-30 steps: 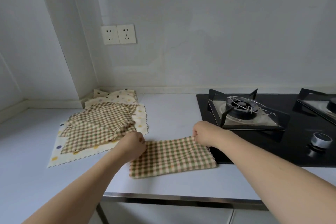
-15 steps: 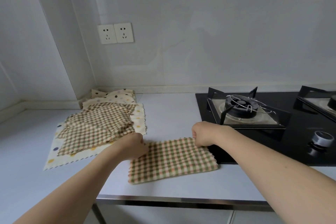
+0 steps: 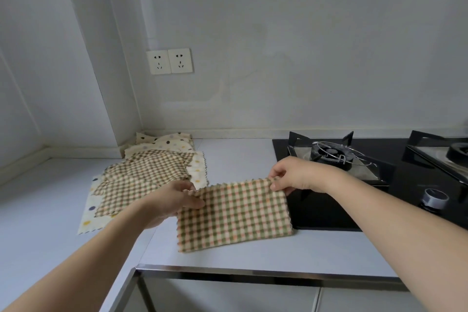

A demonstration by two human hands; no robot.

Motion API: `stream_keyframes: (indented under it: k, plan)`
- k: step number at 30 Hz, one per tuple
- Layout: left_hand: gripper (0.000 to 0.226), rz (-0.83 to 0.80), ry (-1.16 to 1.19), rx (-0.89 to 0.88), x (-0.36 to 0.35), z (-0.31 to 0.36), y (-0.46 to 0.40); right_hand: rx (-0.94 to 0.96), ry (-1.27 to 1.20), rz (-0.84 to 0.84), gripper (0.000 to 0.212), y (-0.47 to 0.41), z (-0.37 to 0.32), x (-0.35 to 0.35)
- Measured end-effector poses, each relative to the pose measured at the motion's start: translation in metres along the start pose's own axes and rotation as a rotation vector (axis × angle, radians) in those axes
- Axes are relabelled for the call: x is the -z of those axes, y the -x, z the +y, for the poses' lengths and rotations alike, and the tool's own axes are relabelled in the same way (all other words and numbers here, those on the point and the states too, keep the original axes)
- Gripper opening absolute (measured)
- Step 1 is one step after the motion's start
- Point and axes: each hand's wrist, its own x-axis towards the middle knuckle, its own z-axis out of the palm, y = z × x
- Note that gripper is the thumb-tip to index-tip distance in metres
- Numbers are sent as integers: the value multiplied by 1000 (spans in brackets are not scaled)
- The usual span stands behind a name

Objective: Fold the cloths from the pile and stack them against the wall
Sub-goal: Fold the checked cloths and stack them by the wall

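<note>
A green-and-orange checked cloth point(image 3: 234, 213), folded in half, lies near the front edge of the white counter point(image 3: 253, 253). My left hand point(image 3: 174, 197) pinches its far left corner, and my right hand point(image 3: 291, 175) pinches its far right corner, lifting the far edge a little off the counter. To the left lies the pile: a brown checked cloth point(image 3: 144, 180) on top of a cream polka-dot cloth point(image 3: 93, 208), with another dotted cloth point(image 3: 164, 142) against the wall corner.
A black gas hob point(image 3: 329, 213) with two burners point(image 3: 331, 154) and a knob point(image 3: 434, 199) lies right of the cloth, whose right edge overlaps it. Two wall sockets point(image 3: 169, 61) sit above the pile. The counter's metal front edge point(image 3: 253, 272) runs below.
Both hands have raised the cloth's far edge off the counter; earlier they pressed it flat with curled fists. The view has tilted down, closer to the counter.
</note>
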Motion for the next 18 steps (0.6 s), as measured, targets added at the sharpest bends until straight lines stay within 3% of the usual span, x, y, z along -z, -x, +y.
stream_keyframes:
  k: [4, 6, 8, 12, 13, 15, 18]
  plan:
    - [30, 52, -12, -61, -1, 7, 14, 95, 96, 152, 14, 4, -8, 7]
    - [15, 187, -50, -202, 1, 16, 20, 174, 152, 332, 15, 3, -14, 10]
    - [25, 324, -111, -394, 5, 28, 25, 271, 65, 473, 19, 3, -24, 10]
    - [39, 539, -640, -703, -4, 23, 31, 408, 218, 596, 23, -1, -18, -1]
    - [41, 529, -759, -724, -11, 12, 29, 384, 333, 576, 25, -4, -8, -8]
    - [39, 339, -977, -656, -29, -16, 24, 215, 590, 448, 31, -7, 13, -27]
    - [15, -4, -1011, -498, -43, -44, 27, 48, 690, 334, 31, -5, 35, -59]
